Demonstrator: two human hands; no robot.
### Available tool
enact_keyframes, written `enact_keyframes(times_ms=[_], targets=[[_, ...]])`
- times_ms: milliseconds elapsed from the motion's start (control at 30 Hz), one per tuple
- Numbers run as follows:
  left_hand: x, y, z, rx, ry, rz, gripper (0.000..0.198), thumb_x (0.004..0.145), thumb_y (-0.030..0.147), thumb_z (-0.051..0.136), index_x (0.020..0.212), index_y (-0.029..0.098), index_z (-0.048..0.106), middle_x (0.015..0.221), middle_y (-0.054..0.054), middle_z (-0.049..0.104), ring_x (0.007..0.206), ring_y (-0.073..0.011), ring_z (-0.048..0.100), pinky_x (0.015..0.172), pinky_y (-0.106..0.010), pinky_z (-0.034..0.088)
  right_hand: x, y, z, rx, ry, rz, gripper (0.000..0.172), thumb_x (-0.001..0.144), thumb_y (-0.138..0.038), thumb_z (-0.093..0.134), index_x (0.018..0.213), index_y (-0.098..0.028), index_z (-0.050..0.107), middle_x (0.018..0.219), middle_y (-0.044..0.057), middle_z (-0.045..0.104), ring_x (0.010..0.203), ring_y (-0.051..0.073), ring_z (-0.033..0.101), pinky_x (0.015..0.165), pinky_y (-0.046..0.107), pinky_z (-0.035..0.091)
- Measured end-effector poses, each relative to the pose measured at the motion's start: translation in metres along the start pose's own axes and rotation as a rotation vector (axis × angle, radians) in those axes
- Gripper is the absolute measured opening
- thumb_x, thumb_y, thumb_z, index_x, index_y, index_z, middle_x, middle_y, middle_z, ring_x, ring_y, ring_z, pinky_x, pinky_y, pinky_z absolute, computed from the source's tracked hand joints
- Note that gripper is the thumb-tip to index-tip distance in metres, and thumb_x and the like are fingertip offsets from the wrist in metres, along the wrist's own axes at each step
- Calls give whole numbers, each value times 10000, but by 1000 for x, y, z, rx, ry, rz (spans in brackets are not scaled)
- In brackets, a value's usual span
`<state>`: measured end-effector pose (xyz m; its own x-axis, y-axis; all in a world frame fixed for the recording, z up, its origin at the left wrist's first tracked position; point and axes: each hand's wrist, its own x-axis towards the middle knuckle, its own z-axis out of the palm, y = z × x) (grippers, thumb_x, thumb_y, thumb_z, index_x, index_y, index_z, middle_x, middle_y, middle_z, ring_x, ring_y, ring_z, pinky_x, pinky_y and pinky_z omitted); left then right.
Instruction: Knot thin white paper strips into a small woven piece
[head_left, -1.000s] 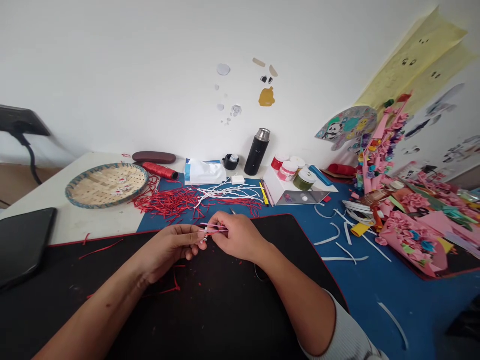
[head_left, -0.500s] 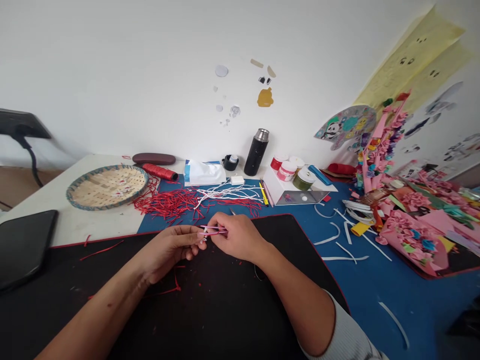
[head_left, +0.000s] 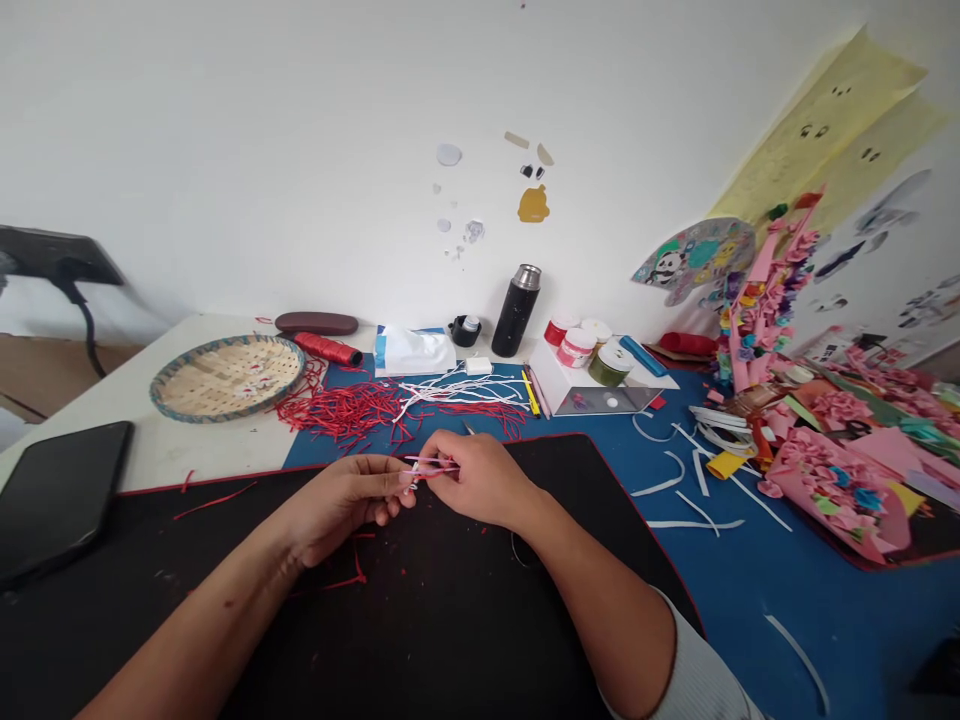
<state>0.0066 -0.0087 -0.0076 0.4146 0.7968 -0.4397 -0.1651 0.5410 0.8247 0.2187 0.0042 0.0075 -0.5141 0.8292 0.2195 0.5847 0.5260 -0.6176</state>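
Two bare hands brought close together above a black desk mat [head_left: 97, 540], the left hand [head_left: 337, 505] and the right hand [head_left: 476, 480] both clenched in a tight fingertip pinch, nothing released, on a small bundle of thin red and pale paper strips [head_left: 431, 466], held just clear of the mat, its middle partly hidden by the fingers. Just past the hands, on a blue mat [head_left: 750, 610]: a loose heap of red paper shreds [head_left: 341, 412] and a tangle of white paper strips [head_left: 457, 393], with a small metal tip [head_left: 469, 428], too small to identify, poking out just beyond the right hand. Further left, a woven bamboo tray [head_left: 159, 392] on the white worktop [head_left: 172, 450].

Risks, as judged from all this: strips so narrow, liable to slide out of the pinch had either grip slackened even slightly; too hard a squeeze or an uneven pull between the two hands, likely to crease or tear such flimsy paper. Any dropped strip, easily lost among the red crumbs [head_left: 401, 575] scattered on the dark mat. A careless sweep of the forearm, apt to drag the loose heaps together and tangle red with white
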Motion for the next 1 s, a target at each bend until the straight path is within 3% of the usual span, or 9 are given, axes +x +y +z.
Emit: enact_keyframes(times_ms=[600,767,1000], targets=[[3,-2,4,-75,17,70,222,596,214,946,740,120,805,713,-67,750,595,-113,615,532,-181,475,0,1,10,-238,54,-75,66,891,-241,660,953,-228,676,813,7,761,727,178,660,686,274,360],[2,-1,6,-60,36,119,274,601,296,970,752,136,806,716,-64,750,598,-116,601,529,-188,456,1,4,10,0,92,-16,57,927,-257,651,957,-230,691,819,-14,740,683,140,620,662,249,381],[6,2,9,80,145,305,294,646,375,943,788,168,791,775,-63,770,655,-159,639,625,-258,500,6,8,11,325,172,98,250,1005,-416,584,1001,-194,699,894,10,719,769,147,613,704,254,429]])
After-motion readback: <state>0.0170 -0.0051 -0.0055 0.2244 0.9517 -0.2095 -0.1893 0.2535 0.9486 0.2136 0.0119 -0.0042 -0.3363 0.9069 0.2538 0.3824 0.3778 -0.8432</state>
